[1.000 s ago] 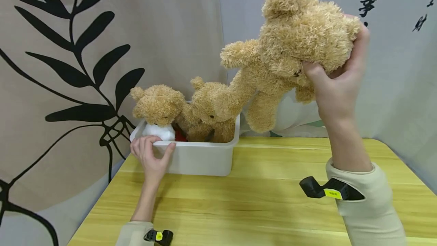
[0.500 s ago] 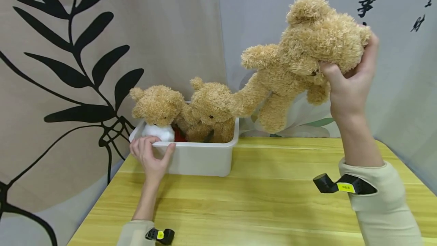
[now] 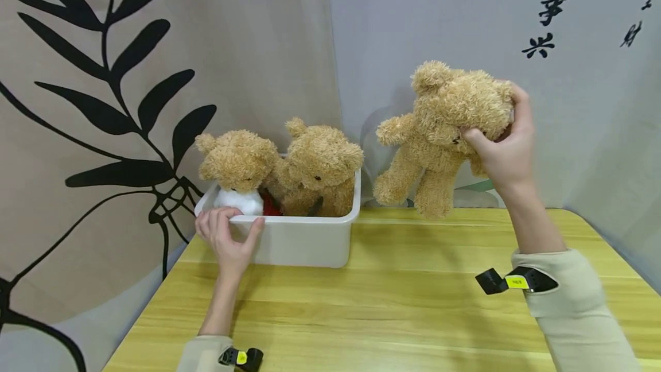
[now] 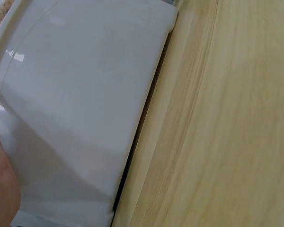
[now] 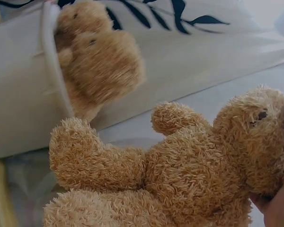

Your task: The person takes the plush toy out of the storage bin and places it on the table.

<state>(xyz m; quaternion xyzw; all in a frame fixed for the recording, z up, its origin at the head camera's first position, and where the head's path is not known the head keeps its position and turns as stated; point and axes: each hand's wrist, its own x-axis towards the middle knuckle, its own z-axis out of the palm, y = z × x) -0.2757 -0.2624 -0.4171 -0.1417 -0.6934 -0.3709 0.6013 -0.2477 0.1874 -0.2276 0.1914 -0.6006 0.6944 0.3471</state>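
At the far left of the desk [image 3: 392, 303], near its back left corner, stands a white tub [image 3: 304, 240] with straight walls and a rolled rim. The left hand [image 3: 227, 234] grips the tub's near left corner: the fingers curl over the rim and the thumb lies spread along the front wall. In the left wrist view only the tub's smooth outer wall [image 4: 80, 104] and the pale wood grain beside it show, with a sliver of the hand at the lower left.

Two tan teddy bears sit inside the tub. The left bear [image 3: 238, 159] leans its head over the rim, just above the fingers, with something white [image 3: 240, 200] under its chin and a patch of red [image 3: 271, 206] beside that; what these two are is hard to tell. The second bear [image 3: 321, 168] sits touching it, filling the tub's right half and rising above the back wall.

Right of the tub, apart from it, a third teddy bear [image 3: 444, 131] hangs in the air above the back edge of the desk. The right hand [image 3: 503, 148] holds it by the head, thumb pressed under the muzzle and fingers wrapped round the back of the head. The bear is tilted, its head up and to the right, one arm stretched towards the tub, its legs dangling just above the wood without touching. Its fur [image 5: 194, 170] is shaggy, golden tan, with a small dark eye showing in the right wrist view.

A curtain with black leaves [image 3: 129, 90] hangs behind the tub.
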